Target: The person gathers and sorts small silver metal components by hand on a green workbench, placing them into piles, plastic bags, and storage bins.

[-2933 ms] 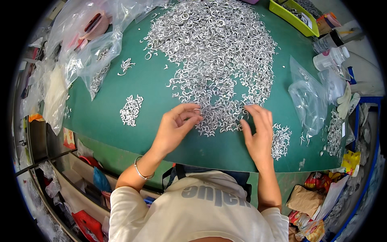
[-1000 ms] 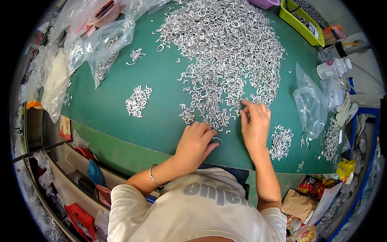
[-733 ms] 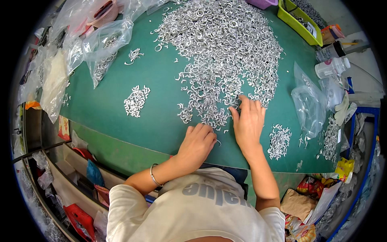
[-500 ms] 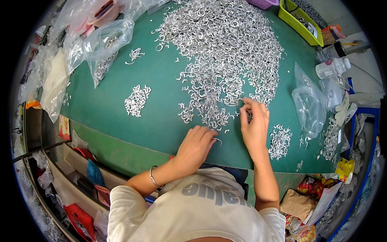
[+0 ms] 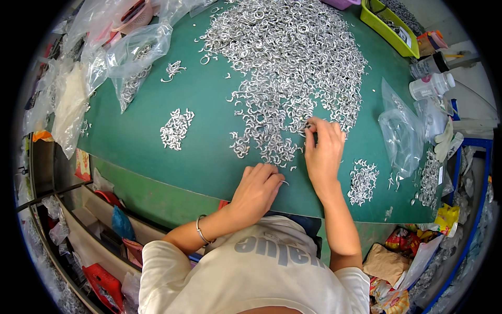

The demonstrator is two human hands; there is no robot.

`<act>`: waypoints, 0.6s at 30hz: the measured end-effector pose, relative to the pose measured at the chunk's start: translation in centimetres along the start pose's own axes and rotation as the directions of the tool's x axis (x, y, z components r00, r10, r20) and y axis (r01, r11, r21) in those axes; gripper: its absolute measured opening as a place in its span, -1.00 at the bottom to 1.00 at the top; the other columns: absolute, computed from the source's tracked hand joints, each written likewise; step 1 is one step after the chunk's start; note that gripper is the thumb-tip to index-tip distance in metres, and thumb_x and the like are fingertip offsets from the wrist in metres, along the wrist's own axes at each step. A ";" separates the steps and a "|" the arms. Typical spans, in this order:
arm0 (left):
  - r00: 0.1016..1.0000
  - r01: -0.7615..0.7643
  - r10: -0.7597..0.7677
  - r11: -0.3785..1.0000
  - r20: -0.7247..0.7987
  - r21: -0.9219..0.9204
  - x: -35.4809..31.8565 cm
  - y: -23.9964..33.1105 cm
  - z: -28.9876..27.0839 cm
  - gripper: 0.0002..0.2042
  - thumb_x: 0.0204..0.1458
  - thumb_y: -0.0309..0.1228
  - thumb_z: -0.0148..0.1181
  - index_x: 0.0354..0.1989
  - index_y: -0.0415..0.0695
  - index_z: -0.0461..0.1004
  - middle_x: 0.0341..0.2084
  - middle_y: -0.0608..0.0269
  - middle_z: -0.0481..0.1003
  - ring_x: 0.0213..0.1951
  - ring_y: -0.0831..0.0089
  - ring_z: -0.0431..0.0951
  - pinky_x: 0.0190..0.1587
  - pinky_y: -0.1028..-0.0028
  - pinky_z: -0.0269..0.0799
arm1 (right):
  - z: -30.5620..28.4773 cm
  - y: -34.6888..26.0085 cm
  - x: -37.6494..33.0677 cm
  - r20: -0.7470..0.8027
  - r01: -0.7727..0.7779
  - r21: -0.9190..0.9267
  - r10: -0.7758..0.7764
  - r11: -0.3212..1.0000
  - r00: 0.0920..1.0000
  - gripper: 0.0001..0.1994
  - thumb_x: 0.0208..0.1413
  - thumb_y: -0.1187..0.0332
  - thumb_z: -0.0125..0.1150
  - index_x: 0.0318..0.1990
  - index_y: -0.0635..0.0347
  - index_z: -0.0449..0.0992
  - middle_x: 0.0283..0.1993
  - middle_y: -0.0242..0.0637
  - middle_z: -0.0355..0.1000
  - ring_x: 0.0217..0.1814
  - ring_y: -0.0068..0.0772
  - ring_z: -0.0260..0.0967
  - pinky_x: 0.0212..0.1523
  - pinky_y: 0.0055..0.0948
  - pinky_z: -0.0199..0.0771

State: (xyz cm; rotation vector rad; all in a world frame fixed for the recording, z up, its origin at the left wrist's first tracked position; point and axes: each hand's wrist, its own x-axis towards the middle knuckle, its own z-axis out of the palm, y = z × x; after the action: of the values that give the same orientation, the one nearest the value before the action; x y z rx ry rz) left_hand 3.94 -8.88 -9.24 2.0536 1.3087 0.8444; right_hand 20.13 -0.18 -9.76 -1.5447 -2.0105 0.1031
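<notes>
A large pile of small curved silver metal pieces (image 5: 293,57) covers the far middle of the green table (image 5: 209,152), thinning toward me. My left hand (image 5: 256,191) rests near the table's front edge, fingers curled around a thin curved silver piece (image 5: 284,182) whose end sticks out past the fingertips. At the near edge of the pile, my right hand (image 5: 325,149) has thumb and forefinger pinched together; what lies between them is too small to make out. Beside my right wrist is a small separate heap of silver pieces (image 5: 363,182). Another small heap (image 5: 177,129) lies left of the pile.
Clear plastic bags (image 5: 138,63) lie at the far left, one with silver pieces inside. To the right are an empty-looking clear bag (image 5: 400,131), a white bottle (image 5: 431,87) and more silver pieces (image 5: 430,180). A yellow-green basket (image 5: 389,29) stands at the far right.
My right hand has moved slightly away from me and to the left, its fingertips now at the pile. My left hand stays nearly in place with the curved piece.
</notes>
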 end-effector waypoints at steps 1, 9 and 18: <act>1.000 -0.003 0.003 1.000 -0.003 0.004 0.0 -0.1 -0.1 -0.85 -0.05 -0.58 0.20 -0.28 -0.20 0.46 -0.32 0.20 0.39 -0.28 0.24 0.39 -0.23 0.34 0.21 | -0.4 0.1 -0.2 0.001 -0.016 0.053 0.016 0.998 1.000 -0.76 -0.08 0.51 0.28 -0.20 0.21 0.47 -0.39 -0.26 0.40 -0.28 -0.21 0.27 -0.23 -0.27 0.17; 1.000 -0.024 0.024 1.000 0.014 -0.015 -0.1 -0.2 0.2 -0.84 -0.05 -0.58 0.20 -0.26 -0.19 0.47 -0.33 0.21 0.41 -0.29 0.26 0.39 -0.23 0.35 0.21 | -1.7 -0.2 -0.6 0.085 -0.002 -0.007 0.003 1.000 0.996 -0.70 -0.10 0.54 0.27 -0.14 0.23 0.45 -0.33 -0.26 0.42 -0.22 -0.23 0.28 -0.19 -0.28 0.17; 1.000 -0.021 0.021 1.000 0.002 -0.002 -0.2 -0.2 -0.2 -0.84 -0.06 -0.58 0.21 -0.26 -0.19 0.48 -0.33 0.21 0.42 -0.29 0.27 0.40 -0.22 0.36 0.20 | -2.0 0.1 -0.6 0.120 -0.014 0.015 0.012 1.000 0.993 -0.72 -0.10 0.55 0.25 -0.17 0.22 0.45 -0.40 -0.25 0.41 -0.27 -0.21 0.28 -0.21 -0.28 0.15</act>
State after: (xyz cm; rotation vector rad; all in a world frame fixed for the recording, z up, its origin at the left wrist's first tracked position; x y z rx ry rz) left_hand 3.64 -8.96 -9.34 2.0696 1.2866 0.8526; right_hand 21.31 -1.29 -8.46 -1.5750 -2.0870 0.2207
